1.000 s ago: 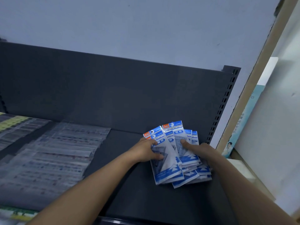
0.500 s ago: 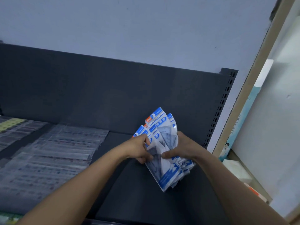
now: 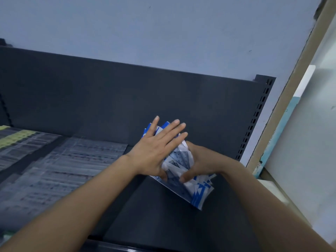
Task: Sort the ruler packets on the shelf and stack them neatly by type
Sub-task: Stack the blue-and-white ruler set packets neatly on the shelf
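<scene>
The fanned bundle of blue-and-white plastic ruler packets (image 3: 197, 193) is held at the right end of the dark metal shelf (image 3: 163, 219), the right hand (image 3: 201, 162) curling its grip round it. The left hand (image 3: 156, 151), spread flat, should pat the edges flush.

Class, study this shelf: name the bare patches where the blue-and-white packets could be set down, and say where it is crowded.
Bare: the dark shelf floor in front of the blue-and-white packets, between the clear ruler packets on the left and the perforated upright on the right. Crowded: the left side, covered by those and the yellow-topped packets.
</scene>
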Demonstrator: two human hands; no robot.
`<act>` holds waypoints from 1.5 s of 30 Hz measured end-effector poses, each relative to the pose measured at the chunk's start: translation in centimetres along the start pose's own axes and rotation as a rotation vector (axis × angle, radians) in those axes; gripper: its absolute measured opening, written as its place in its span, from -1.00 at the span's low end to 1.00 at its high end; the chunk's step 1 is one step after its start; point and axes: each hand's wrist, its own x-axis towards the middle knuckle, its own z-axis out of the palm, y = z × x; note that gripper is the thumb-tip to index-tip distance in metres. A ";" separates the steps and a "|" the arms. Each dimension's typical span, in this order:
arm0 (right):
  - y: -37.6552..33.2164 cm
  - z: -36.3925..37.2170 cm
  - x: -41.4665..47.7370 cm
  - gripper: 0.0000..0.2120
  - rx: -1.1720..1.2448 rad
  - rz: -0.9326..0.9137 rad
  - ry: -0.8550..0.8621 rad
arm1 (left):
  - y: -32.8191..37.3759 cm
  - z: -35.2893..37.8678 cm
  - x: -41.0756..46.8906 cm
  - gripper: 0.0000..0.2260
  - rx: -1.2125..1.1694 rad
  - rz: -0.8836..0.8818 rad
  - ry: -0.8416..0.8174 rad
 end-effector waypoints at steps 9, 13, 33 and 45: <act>2.9 0.9 -0.2 -0.12 0.284 0.120 -0.013 | -0.2 1.2 -0.1 0.13 -0.307 -0.121 -0.355; 3.2 1.3 -0.2 -0.34 0.337 0.074 -0.009 | -0.1 1.2 0.7 0.12 -0.424 -0.099 -0.407; 7.6 3.8 -1.0 -0.30 0.670 0.077 0.281 | 1.5 0.5 0.4 -0.04 -0.412 -0.342 -0.447; 7.0 5.0 -1.1 -0.31 0.545 -0.042 0.419 | 1.9 0.5 1.1 -0.34 -0.316 -0.271 -0.249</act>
